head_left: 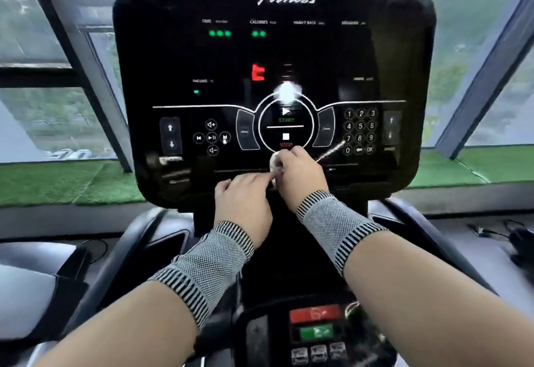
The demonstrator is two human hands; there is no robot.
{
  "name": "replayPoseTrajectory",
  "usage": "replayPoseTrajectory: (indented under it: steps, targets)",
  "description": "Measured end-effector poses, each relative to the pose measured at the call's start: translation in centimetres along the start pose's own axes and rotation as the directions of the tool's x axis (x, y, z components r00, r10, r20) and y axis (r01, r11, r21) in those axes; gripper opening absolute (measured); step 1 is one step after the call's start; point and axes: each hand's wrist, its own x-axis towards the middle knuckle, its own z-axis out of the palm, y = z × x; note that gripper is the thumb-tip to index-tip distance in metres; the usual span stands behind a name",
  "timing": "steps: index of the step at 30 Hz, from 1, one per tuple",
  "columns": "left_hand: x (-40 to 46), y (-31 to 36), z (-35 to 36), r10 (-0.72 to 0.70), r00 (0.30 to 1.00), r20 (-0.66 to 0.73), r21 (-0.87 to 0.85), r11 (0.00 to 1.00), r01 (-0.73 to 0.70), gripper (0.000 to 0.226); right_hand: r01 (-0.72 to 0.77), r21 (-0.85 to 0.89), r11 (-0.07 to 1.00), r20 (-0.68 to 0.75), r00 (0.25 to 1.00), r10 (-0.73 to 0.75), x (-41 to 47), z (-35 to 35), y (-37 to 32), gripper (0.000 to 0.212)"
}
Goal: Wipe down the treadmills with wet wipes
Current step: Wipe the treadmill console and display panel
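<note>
- While I scan from the left, I see window glass and a strip of green turf (66, 184) behind the treadmill console (273, 57).
- On the console's left I read "INCLINE" above an up/down arrow pad (171, 135), then volume and track buttons (211, 137).
- My left hand (242, 205) lies at the console's lower edge, fingers relaxed, its forefinger reaching out to touch the wet wipe (275, 164); a grey knit wrist sleeve (208, 265) covers that wrist.
- Along the top: "Fitness", then "TIME", "CALORIES", "HEART RATE"; green digits glow under the first two.
- In the centre ring I read "START" and "STOP" (286, 128).
- My right hand (300, 176) has its grip curled round the small bunched white wipe, held against the console just under "STOP".
- To the right sits a keypad (360, 131), 0–9 with "OK".
- Low down, red and green buttons (315, 323) are blurred.
</note>
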Motion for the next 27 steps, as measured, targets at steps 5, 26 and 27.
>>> replayPoseTrajectory:
  steps: [5,26,27]
  targets:
    - [1.5,7.3,2.7,0.027,0.999,0.044,-0.01,1.0,-0.026,0.053,-0.049,-0.024,0.999,-0.08,0.996,0.047,-0.5,-3.4,7.8,0.022]
    - [2.6,18.9,7.5,0.067,0.992,0.111,-0.041,0.997,-0.063,0.055,-0.29,-0.02,0.957,0.066,0.955,0.291,-5.3,-6.6,22.8,0.006]
    - [2.5,19.0,7.5,0.065,0.992,0.111,-0.042,0.997,-0.061,0.054,-0.268,0.001,0.963,0.067,0.961,0.267,-5.8,-6.8,23.0,0.009]
